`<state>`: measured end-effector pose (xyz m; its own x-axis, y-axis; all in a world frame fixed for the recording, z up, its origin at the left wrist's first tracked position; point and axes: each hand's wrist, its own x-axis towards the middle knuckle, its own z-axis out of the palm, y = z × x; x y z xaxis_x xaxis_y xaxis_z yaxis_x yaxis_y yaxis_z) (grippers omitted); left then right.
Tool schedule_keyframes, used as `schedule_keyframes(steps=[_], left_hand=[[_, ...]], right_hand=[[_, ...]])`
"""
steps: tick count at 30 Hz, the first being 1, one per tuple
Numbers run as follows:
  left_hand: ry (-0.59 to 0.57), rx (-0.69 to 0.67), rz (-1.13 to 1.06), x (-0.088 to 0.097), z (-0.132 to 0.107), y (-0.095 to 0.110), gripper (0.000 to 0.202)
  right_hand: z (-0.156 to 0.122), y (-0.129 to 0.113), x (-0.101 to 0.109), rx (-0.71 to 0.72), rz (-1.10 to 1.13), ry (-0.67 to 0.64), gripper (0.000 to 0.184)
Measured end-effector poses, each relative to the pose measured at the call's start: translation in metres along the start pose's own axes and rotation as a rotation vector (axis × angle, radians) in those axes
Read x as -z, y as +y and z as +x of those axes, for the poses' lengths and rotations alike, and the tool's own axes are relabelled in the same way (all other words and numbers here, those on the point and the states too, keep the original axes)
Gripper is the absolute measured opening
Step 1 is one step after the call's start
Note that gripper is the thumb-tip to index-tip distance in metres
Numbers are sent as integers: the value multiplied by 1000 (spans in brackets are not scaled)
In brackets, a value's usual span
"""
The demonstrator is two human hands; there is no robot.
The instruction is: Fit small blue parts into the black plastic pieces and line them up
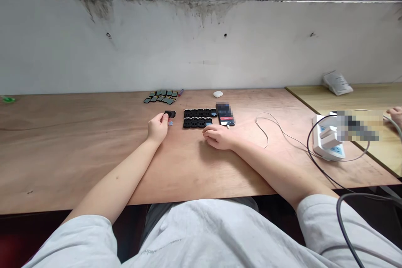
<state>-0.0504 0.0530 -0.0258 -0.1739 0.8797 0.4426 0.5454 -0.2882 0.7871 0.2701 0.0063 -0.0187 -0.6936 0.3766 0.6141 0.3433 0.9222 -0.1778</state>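
Note:
My left hand (158, 128) grips a small black plastic part (170, 114) between thumb and fingers, just above the table. Beside it on the wood lies a small light-blue piece (171, 123). My right hand (219, 137) rests on the table with its fingers curled together; whether anything is in them is hidden. Just beyond the right fingertips are two rows of black plastic parts, a back row (197, 113) and a front row (194, 123), each with a bluish piece at its right end. A phone (225, 114) with a cable plugged in lies right of the rows.
Several small green-grey boards (161, 96) lie near the wall, by a thin purple-and-red tool (181, 92). A white case (217, 94) sits behind the phone. At right are a white power strip (325, 140), loose cables, a white packet (337, 82) and another person's hand (395, 115).

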Motion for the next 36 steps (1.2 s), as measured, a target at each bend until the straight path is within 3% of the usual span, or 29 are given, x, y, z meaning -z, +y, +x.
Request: schedule_keyframes(steps=[6, 12, 17, 21, 24, 28, 36], left_hand=[[82, 251, -206, -3, 7, -2, 37], [120, 334, -205, -2, 5, 5, 31], [87, 41, 33, 5, 1, 5, 28], [-126, -273, 300, 4, -3, 9, 24], [-258, -427, 418, 0, -5, 10, 24], [-385, -485, 507, -4, -9, 11, 24], [-460, -510, 484, -5, -15, 17, 27]], right_hand=[[1, -1, 2, -37, 2, -35, 17], [1, 0, 1, -49, 8, -41, 19], [-1, 2, 0, -29, 11, -19, 19], [-2, 4, -1, -32, 11, -19, 19], [-2, 4, -1, -53, 10, -30, 19], [-1, 3, -1, -52, 6, -35, 20], [2, 5, -1, -138, -153, -72, 19]])
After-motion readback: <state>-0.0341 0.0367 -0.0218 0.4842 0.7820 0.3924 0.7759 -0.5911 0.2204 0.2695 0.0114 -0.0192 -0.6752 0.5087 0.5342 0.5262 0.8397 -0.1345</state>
